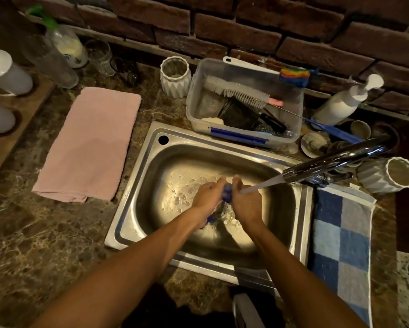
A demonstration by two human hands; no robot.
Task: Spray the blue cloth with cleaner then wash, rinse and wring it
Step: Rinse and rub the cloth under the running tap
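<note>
**Blue cloth held between both hands under the running tap**

A brown marbled counter point(40, 233) fills most of the view, backed by a brick wall point(258, 22). Set into it is a steel sink point(137, 209), its basin wet and dotted with soap bubbles. A pink towel point(92, 143) lies folded flat on the counter left of the sink, and a blue checked towel point(340, 235) lies along the sink's right edge. Behind the sink stands a clear plastic tub point(293, 136) holding brushes and scrubbers, with a white pump bottle point(340, 102) to its right and a white ribbed jar point(175, 78) to its left. A dark curved tap point(336, 159) reaches in from the right, and its stream of water point(260, 186) lands at the hands.

Both arms stretch into the basin. The left hand point(208, 197) and right hand point(247, 202) are each curled tight around the blue cloth point(227, 192), which is bunched into a narrow roll between them above the drain. Only a short strip shows between the hands, and a small end pokes out below the left wrist.
</note>
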